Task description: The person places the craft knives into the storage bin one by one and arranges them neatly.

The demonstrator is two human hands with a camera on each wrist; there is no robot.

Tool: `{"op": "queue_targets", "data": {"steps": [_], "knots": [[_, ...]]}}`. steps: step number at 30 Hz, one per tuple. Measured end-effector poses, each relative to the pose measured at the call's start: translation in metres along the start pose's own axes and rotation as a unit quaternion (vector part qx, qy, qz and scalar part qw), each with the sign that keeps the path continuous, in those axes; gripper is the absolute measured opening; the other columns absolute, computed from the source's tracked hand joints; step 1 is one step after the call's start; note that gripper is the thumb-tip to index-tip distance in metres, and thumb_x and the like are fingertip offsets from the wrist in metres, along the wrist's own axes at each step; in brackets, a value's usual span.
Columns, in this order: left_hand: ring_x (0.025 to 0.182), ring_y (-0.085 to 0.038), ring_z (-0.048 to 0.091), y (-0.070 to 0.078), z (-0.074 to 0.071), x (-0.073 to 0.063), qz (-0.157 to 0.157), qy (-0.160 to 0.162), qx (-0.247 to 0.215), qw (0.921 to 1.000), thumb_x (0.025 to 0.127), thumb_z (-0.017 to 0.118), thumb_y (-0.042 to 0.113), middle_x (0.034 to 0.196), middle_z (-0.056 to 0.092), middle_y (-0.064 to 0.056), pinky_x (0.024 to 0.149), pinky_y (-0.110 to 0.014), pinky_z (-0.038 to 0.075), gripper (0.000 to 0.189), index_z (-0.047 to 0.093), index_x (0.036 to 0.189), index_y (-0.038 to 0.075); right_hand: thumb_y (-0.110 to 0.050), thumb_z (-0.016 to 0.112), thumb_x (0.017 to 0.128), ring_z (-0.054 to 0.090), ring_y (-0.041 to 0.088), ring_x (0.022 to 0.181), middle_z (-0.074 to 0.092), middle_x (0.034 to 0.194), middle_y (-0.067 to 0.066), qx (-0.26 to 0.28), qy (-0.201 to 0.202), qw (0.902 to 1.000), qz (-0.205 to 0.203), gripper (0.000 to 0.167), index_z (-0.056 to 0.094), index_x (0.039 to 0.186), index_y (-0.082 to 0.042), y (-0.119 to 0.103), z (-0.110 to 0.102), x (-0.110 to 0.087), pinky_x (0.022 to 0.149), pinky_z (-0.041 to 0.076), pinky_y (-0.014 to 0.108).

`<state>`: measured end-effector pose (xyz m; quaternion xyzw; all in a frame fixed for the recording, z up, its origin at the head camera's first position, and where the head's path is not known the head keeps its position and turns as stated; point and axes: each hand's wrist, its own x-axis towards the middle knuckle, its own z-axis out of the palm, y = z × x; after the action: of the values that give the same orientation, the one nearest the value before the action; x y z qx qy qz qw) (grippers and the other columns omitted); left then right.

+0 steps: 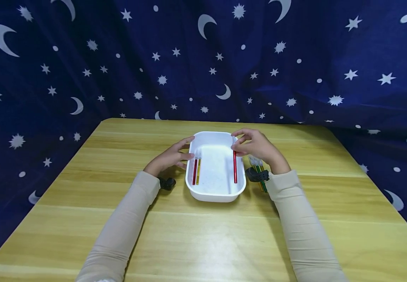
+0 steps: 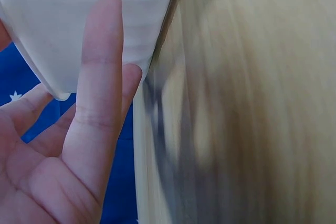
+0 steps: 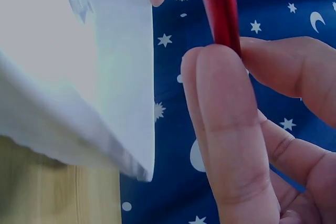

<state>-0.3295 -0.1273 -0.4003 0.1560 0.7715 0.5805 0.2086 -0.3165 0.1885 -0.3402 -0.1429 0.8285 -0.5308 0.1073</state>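
Observation:
A white plastic tray (image 1: 215,198) sits on the table before me. My left hand (image 1: 171,157) holds its left side, fingers on both sides of the rim; in the left wrist view one straight finger (image 2: 100,72) lies along the outer wall. My right hand (image 1: 254,145) pinches a red pen (image 1: 235,168) between thumb and fingertips, over the tray's right side. The pen points lengthwise, its upper end hidden by the fingers. Inside the tray at the left, another red pen (image 1: 194,172) and a gold pen (image 1: 198,172) with clear caps lie side by side.
Several green and gold pens (image 1: 262,184) with clear caps lie on the wooden table (image 1: 203,239) right of the tray, partly under the right wrist. Black bands with small devices (image 1: 168,183) circle both wrists. A dark blue star-and-moon curtain (image 1: 189,58) hangs behind the table.

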Motion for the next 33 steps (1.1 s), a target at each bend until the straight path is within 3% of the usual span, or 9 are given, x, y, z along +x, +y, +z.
{"op": "queue_targets", "data": {"steps": [10,14,25,33], "knots": [[0.139,-0.044,0.054,-0.003,0.001,0.001,-0.001,0.002,-0.002,1.0000,0.110,0.059,0.010,0.172,0.029,-0.022,0.091,-0.044,0.062,0.078,0.016,0.176,0.019,0.002,0.071,0.101,0.074,0.012,0.082,0.065,0.105,0.016,0.002,-0.027,0.9996,0.003,0.048,0.055,0.145,0.012,-0.005,0.008,0.006,0.086,0.066,0.040],[0.140,-0.044,0.054,-0.002,0.002,0.002,-0.001,0.002,-0.003,1.0000,0.110,0.059,0.010,0.173,0.029,-0.022,0.091,-0.043,0.063,0.078,0.017,0.176,0.018,0.004,0.071,0.100,0.073,0.013,0.080,0.064,0.102,0.015,0.005,-0.037,0.9993,0.008,0.048,0.053,0.145,0.014,-0.007,0.012,0.011,0.083,0.066,0.035],[0.138,-0.044,0.055,-0.003,0.000,0.004,0.002,0.000,-0.002,1.0000,0.110,0.058,0.010,0.173,0.028,-0.023,0.089,-0.043,0.063,0.078,0.016,0.176,0.017,0.009,0.069,0.100,0.072,0.014,0.078,0.062,0.096,0.011,0.017,-0.048,0.9970,0.057,0.050,0.050,0.145,0.015,-0.014,0.032,0.025,0.087,0.065,0.039],[0.139,-0.044,0.055,-0.004,-0.002,0.005,0.000,0.000,-0.004,1.0000,0.111,0.059,0.010,0.173,0.028,-0.022,0.091,-0.044,0.063,0.078,0.016,0.176,0.018,0.009,0.068,0.099,0.070,0.012,0.073,0.064,0.091,0.010,0.015,-0.059,0.9955,0.073,0.048,0.050,0.143,0.015,-0.017,0.041,0.034,0.076,0.065,0.028]]}}
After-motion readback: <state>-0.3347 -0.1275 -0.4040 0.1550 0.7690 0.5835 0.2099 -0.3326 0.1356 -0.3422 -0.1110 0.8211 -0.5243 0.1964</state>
